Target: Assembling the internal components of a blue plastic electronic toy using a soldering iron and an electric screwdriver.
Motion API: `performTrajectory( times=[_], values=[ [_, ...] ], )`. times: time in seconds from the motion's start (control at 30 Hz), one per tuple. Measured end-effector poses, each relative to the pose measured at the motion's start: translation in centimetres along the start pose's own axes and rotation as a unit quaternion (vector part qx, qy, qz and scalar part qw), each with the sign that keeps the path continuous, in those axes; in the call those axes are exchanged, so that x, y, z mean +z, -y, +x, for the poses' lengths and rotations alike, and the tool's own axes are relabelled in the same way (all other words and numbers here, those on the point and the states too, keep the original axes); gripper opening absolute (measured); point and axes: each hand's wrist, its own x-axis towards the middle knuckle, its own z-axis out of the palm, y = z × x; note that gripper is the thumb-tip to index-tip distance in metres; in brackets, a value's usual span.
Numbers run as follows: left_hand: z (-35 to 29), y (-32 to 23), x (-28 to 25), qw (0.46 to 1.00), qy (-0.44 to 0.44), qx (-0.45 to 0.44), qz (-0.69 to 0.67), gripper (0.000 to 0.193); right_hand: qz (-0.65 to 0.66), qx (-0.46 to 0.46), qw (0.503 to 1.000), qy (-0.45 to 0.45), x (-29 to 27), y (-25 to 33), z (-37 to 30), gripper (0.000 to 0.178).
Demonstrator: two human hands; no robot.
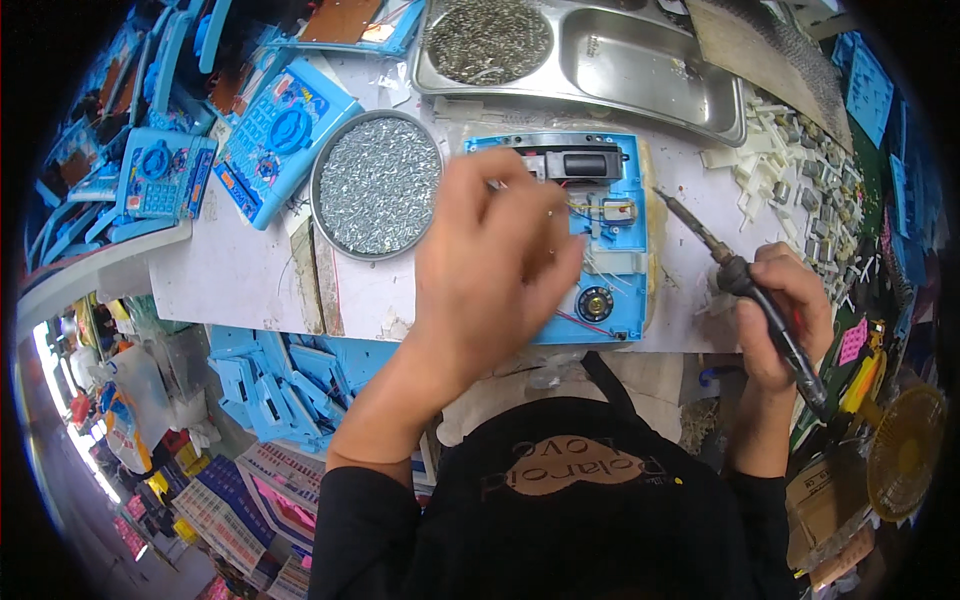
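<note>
My right hand (785,320) is closed around the black handle of a soldering iron (765,300). Its thin metal tip points up and left, just off the right side of an opened blue plastic housing (628,290). Over the left part of that housing is my left hand (490,250), fingers bent and smeared by motion; whether anything is in them is not visible. Inside the housing are a black battery-like compartment (585,165), a small part with wires (618,210), a white strip (615,262) and a round speaker (594,304). My left hand hides the rest.
A round dish of small metal screws (377,185) stands left of my left hand. Behind is a steel tray (650,70) with one heaped compartment (487,40). Blue housings (285,135) pile up at left. White and grey small parts (790,180) lie at right, near a fan (905,450).
</note>
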Motion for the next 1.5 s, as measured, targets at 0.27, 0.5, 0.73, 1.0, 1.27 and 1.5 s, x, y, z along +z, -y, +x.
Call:
performTrajectory(
  times=[0.27,0.5,0.73,1.0,1.27,1.5],
  values=[
    [-0.2,0.5,1.0,0.979,0.176,0.077,-0.068,0.019,0.035,0.127,0.991,-0.033,1.9,1.6,-1.1,0.054],
    [0.0,0.3,0.2,0.959,0.17,-0.159,-0.164,0.01,0.035,0.038,0.999,0.016,7.6,0.0,2.1,0.06],
    [0.0,0.4,0.2,0.959,0.156,-0.158,-0.176,0.009,-0.046,-0.008,0.999,0.023,8.1,0.1,2.5,0.06],
    [-0.8,0.9,0.2,0.975,0.191,0.054,-0.096,0.018,0.027,0.046,0.999,-0.009,0.7,2.7,-0.3,0.029],
    [-1.3,1.0,0.7,0.976,0.197,0.075,-0.06,0.021,0.034,0.002,0.99,0.135,0.1,2.3,-0.9,0.019],
    [-1.4,0.9,0.7,0.977,0.189,0.078,-0.053,0.021,0.021,-0.018,0.989,0.144,1.0,2.2,-0.5,0.02]
  ],
)
